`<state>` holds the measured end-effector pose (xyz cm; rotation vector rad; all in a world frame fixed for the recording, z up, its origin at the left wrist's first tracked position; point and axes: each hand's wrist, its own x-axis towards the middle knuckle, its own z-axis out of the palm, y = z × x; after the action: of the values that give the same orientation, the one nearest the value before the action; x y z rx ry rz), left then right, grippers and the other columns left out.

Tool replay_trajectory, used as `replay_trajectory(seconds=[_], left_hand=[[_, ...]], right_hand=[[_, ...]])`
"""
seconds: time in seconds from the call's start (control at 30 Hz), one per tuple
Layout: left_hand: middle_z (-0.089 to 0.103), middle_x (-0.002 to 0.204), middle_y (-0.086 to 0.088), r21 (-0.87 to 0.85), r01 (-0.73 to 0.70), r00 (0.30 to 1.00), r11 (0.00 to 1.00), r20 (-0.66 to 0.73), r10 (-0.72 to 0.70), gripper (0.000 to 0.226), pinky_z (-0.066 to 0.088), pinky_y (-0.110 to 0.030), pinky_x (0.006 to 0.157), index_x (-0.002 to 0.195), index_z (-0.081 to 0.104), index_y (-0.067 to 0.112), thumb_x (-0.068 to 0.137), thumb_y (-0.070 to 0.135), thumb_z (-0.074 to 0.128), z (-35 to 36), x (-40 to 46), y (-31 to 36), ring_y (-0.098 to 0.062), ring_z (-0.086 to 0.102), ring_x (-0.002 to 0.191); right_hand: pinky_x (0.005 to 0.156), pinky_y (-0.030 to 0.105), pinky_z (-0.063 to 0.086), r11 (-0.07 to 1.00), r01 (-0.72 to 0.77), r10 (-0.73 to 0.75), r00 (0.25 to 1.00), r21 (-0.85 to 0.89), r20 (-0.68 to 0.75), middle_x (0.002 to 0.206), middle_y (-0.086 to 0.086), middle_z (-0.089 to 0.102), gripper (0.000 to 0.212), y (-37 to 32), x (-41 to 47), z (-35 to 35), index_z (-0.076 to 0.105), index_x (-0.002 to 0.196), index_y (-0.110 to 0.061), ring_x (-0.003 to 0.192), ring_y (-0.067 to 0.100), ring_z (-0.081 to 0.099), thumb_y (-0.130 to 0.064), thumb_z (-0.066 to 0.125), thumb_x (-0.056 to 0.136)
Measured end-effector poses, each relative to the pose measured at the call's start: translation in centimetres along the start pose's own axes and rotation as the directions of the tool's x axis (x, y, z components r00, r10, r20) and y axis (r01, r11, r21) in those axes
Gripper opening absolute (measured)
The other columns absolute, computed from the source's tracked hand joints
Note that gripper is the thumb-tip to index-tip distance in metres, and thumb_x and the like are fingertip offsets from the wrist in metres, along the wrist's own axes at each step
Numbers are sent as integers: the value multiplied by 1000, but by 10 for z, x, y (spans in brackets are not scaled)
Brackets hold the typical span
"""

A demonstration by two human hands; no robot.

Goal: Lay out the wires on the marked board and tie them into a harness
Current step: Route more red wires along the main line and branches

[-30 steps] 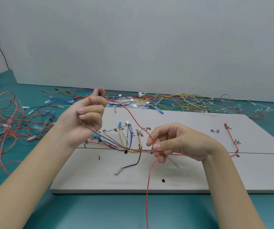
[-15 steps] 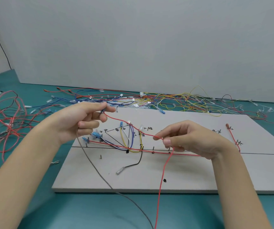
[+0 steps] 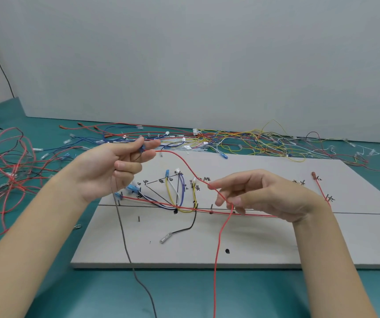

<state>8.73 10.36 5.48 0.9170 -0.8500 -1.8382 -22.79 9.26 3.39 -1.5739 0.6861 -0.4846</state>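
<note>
A grey marked board (image 3: 264, 246) lies on the teal table with red, yellow, blue, white and black wires laid along its drawn line (image 3: 356, 212). My left hand (image 3: 113, 166) is raised over the board's left end and pinches the blue-tipped end of a loose red wire (image 3: 184, 162) between thumb and fingers; a dark wire (image 3: 124, 239) hangs down from the same hand past the board's front edge. My right hand (image 3: 262, 193) hovers above the board's middle and pinches that red wire further along, and from there the wire drops toward me.
A tangle of red and black wires (image 3: 7, 175) lies on the table at the left. A long heap of yellow, blue, red and white wires (image 3: 241, 141) stretches behind the board along the grey wall. Short pegs (image 3: 139, 218) stand on the board.
My left hand has turned palm-up and moved a little right, fingers more extended. My right hand has shifted right along the red wire. The dark wire now hangs free over the front edge.
</note>
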Motion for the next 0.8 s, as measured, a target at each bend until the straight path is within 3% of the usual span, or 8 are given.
replay_trajectory(seconds=[0.1, 0.2, 0.3, 0.4, 0.5, 0.6, 0.7, 0.8], left_hand=[[72, 84, 0, 38, 0, 1000, 999, -15, 0, 30, 28, -10, 27, 87, 80, 16, 84, 28, 54, 1, 1, -3, -1, 32, 29], [74, 101, -4, 131, 5, 1000, 991, -5, -5, 29, 28, -10, 28, 90, 80, 18, 83, 30, 55, 2, 2, -7, -1, 30, 29], [74, 106, -6, 212, 4, 1000, 977, 9, -6, 30, 27, -10, 29, 93, 79, 20, 83, 33, 55, 1, 3, -8, -1, 29, 30], [73, 107, -8, 219, 2, 999, 976, 33, -10, 30, 28, -10, 29, 96, 79, 20, 83, 33, 55, -2, 3, -8, -1, 29, 29], [72, 113, -10, 227, 7, 999, 974, 51, -19, 30, 27, -10, 29, 99, 78, 20, 85, 33, 55, -5, 4, -7, -1, 28, 29], [71, 116, -10, 275, 5, 999, 962, 46, -19, 31, 24, -10, 27, 101, 77, 20, 86, 35, 54, -8, 3, -5, -1, 27, 27], [73, 111, -9, 378, 20, 1000, 926, 0, -21, 33, 21, -11, 25, 99, 77, 19, 82, 39, 57, -12, 0, 0, -2, 24, 24], [74, 104, -11, 509, 50, 999, 859, -25, -44, 36, 18, -10, 27, 97, 76, 18, 77, 44, 61, -15, -3, 3, -1, 21, 24]], right_hand=[[79, 27, 51, 998, -55, 55, 998, -6, -5, 105, 12, 71, 32, 0, 6, 6, 70, 118, -14, 90, 19, 64, -17, 51, 92], [75, 31, 54, 992, -83, 77, 995, 93, 66, 102, 16, 70, 38, 0, 14, 18, 69, 115, -9, 89, 24, 67, -37, 55, 93], [78, 31, 55, 990, -71, 47, 982, 122, 183, 103, 17, 71, 27, 0, 19, 28, 71, 106, -9, 88, 26, 69, -28, 59, 91], [77, 32, 56, 984, -112, 90, 983, 136, 159, 103, 20, 71, 16, 3, 27, 36, 64, 102, -12, 86, 30, 70, -17, 67, 87], [66, 28, 55, 974, -154, 131, 981, 164, 140, 92, 19, 72, 25, 7, 35, 45, 52, 108, -12, 71, 26, 69, -5, 64, 87], [50, 23, 51, 975, -175, 158, 979, 138, 127, 80, 12, 71, 24, 6, 37, 45, 62, 116, -12, 56, 17, 66, -8, 59, 93], [40, 19, 43, 983, -153, 145, 986, 99, 79, 60, 4, 64, 23, 2, 32, 38, 72, 110, -13, 38, 10, 53, -16, 58, 92], [37, 17, 32, 985, -100, 97, 995, 142, 22, 42, -5, 44, 22, -1, 24, 28, 74, 104, -12, 30, 5, 32, -21, 58, 90]])
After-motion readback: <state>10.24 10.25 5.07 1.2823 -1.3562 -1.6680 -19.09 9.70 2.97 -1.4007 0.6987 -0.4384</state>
